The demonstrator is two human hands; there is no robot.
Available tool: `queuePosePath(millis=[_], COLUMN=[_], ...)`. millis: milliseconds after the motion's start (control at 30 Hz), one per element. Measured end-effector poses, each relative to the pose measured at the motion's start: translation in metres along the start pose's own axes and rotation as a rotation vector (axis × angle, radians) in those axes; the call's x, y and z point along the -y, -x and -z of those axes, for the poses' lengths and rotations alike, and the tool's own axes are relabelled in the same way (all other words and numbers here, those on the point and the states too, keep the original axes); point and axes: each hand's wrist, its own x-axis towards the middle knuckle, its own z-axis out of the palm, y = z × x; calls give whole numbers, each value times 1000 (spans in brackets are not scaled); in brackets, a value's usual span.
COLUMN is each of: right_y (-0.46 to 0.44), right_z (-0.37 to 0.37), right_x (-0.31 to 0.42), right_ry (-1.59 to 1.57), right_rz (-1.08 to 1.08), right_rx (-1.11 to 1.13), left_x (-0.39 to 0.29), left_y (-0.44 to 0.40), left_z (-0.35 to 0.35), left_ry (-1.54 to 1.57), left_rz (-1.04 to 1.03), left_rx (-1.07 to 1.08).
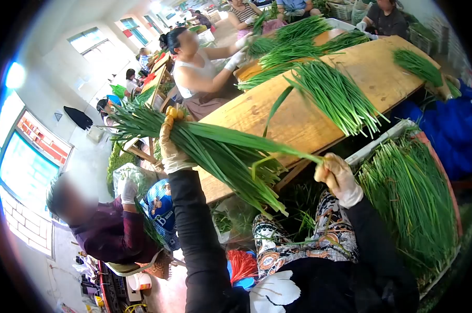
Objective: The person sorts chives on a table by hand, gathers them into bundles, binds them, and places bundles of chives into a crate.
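My gloved left hand (pixel 174 143), arm stretched forward, is closed round a thick bunch of garlic chives (pixel 210 148). The leaf tips fan out to its left and the other ends hang down to the right. In my gloved right hand (pixel 340 180), the fingers pinch the pale ends of a few garlic chives (pixel 277 147), whose long leaves run back toward the bunch. One loose leaf bends up and over near the table edge. Ahead on the wooden table (pixel 246 122) lies a pile of garlic chives (pixel 340 94).
A crate (pixel 408 193) full of chives stands at my right. More chives (pixel 293 41) lie at the table's far side, where a person in white (pixel 199 73) works. Another person in a dark purple top (pixel 111 229) sits at left. Red ties (pixel 241 265) lie by my lap.
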Motion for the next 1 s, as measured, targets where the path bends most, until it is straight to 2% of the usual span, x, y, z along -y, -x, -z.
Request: queuePosePath(millis=[67, 100, 133, 167, 200, 233, 267, 333, 367, 400, 467, 500, 533, 567, 600, 633, 667, 733, 767, 800, 867, 900, 933, 967, 1000], right_y=[23, 36, 49, 60, 70, 76, 82, 94, 103, 102, 77, 65, 46, 29, 12, -4, -19, -24, -22, -17, 9, 27, 52, 65, 81], right_z=[5, 9, 18, 23, 25, 20, 32, 36, 34, 31, -12, -26, -34, -53, -52, -52, -39, -28, -25, -20, -4, 2, 35, 26, 47], right_x=[-9, -19, -28, -34, -39, -42, -53, -57, -57, -55, -26, -9, -7, -1, -8, -18, -33, -55, -59, -59, -62, -57, -79, -74, -76], right_ry=[616, 457, 294, 311, 327, 394, 282, 594, 1458, 1458, 1065, 806, 1299, 1277, 1496, 1597, 1464, 1104, 1294, 1477, 1535, 1568, 1996, 2027, 1905], right_rz=[115, 12, -91, -129, -168, -206, -269, -626, -687, -687, -247, -358, 8, -36, 77, 16, 3, 77, 286, 501, 484, 260, 255, -375, -865], right_rx=[-354, -523, -688, -697, -705, -663, -542, -273, -101, -101, -215, -238, -48, -140, -53, -71, 55, -115, -187, -262, -295, -121, 153, 223, 399], left_x=[-5, -12, -13, -12, -7, -3, -3, -4, -8, -11, -16, -14, -17, -23, -21, -19, -18, -2, -6, -15, -36, -41, -47, -51, -54], left_y=[0, 1, 0, 1, 1, 1, 0, -2, 0, 0, -1, 0, 4, 11, 11, 12, 13, 5, 7, 0, 6, 8, 5, 8, 11], left_z=[2, 3, 3, 3, 11, 6, 9, 13, 8, 10, 16, 13, -3, -29, -34, -38, -43, -9, -13, 4, 7, 10, 18, 21, 23], left_ry=[67, 260, 310, 255, -141, -102, -101, -147, -144, -144, -120, -149, -146, 197, 313, 436, 558, -62, -68, 38, 39, -113, -29, -12, 4], left_rz=[96, 233, 263, 229, 64, 17, 18, -2, 31, 31, 24, -20, -15, 168, 238, 299, 350, -79, -154, -69, -26, -142, -99, -136, -170], left_rx=[-117, -247, -273, -225, -13, -60, -62, -71, -174, -174, 17, 13, 13, -221, -297, -383, -479, 93, 27, 69, 26, -64, -90, -49, -8])
